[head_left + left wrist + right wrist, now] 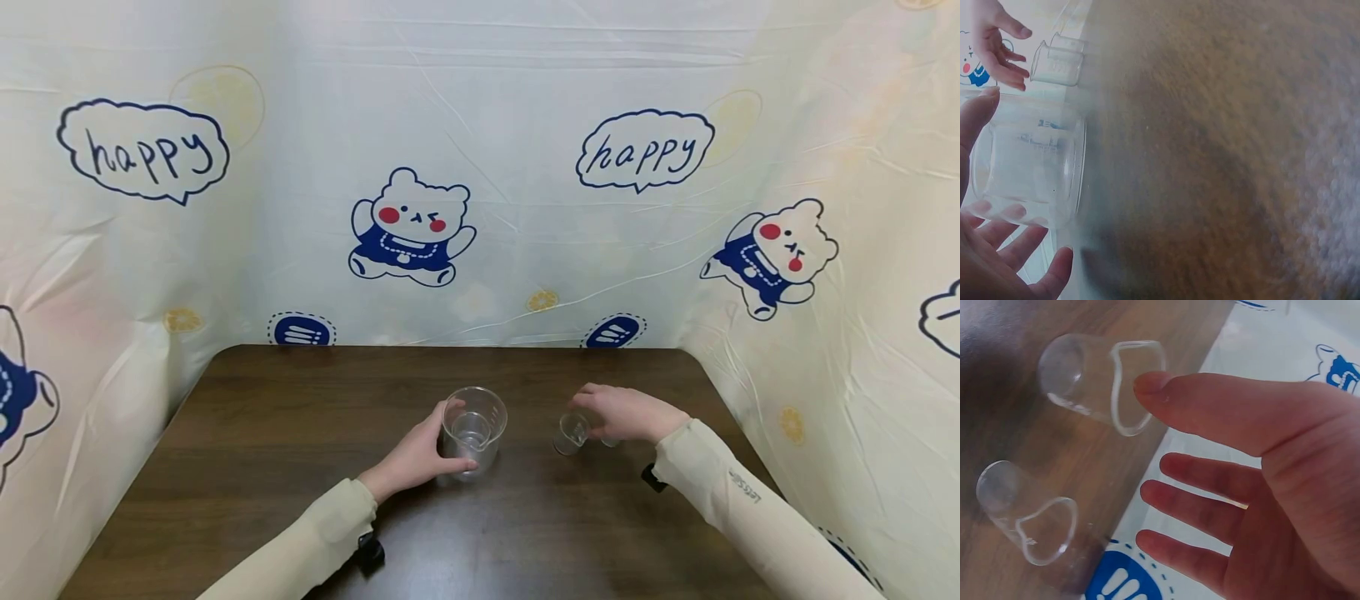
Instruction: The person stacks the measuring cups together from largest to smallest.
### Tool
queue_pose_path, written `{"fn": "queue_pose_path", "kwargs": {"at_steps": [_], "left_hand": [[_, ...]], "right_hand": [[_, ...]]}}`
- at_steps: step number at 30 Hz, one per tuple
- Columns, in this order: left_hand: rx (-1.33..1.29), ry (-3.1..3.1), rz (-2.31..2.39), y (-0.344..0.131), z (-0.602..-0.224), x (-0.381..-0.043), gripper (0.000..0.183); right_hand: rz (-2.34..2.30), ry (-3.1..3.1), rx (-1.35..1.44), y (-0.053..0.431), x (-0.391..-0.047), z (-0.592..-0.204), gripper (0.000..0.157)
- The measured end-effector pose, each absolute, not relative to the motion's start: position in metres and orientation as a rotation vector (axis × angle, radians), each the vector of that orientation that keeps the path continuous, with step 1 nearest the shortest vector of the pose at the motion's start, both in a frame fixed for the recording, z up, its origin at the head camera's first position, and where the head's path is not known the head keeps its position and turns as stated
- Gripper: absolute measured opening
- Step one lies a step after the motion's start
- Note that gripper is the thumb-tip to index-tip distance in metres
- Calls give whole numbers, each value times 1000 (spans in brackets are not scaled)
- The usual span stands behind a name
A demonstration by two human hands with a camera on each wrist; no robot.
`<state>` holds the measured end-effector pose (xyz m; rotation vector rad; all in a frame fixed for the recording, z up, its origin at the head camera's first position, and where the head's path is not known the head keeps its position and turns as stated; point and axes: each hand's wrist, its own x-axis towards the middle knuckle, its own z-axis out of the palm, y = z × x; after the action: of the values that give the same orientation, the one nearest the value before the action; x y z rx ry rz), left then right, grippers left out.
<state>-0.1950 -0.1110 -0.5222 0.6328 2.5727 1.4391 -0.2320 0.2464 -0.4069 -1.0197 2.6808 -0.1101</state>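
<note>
My left hand holds a large clear glass beaker, thumb at the near side and fingers around the far side. Nested inside it stands a smaller beaker. In the left wrist view the large beaker shows blurred markings, with fingertips along its wall. To the right, my right hand hovers over two small glass beakers; it partly hides one small beaker, while the other small beaker stands at its fingertips. In the right wrist view, the thumb overlaps the rim of one beaker, its fingers spread loosely; contact is unclear.
The dark wooden table has rounded far corners. A pale printed curtain with bears and lettering surrounds it at the back and sides. Black wrist straps show under both sleeves.
</note>
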Motion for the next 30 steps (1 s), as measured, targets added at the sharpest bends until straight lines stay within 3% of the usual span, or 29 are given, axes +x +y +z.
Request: {"fn": "queue_pose_path", "kwargs": {"at_steps": [30], "left_hand": [[621,2559,1439,-111,-520,-193,97]], "right_hand": [[-157,2583,-992,245,-241,-432,58]]}}
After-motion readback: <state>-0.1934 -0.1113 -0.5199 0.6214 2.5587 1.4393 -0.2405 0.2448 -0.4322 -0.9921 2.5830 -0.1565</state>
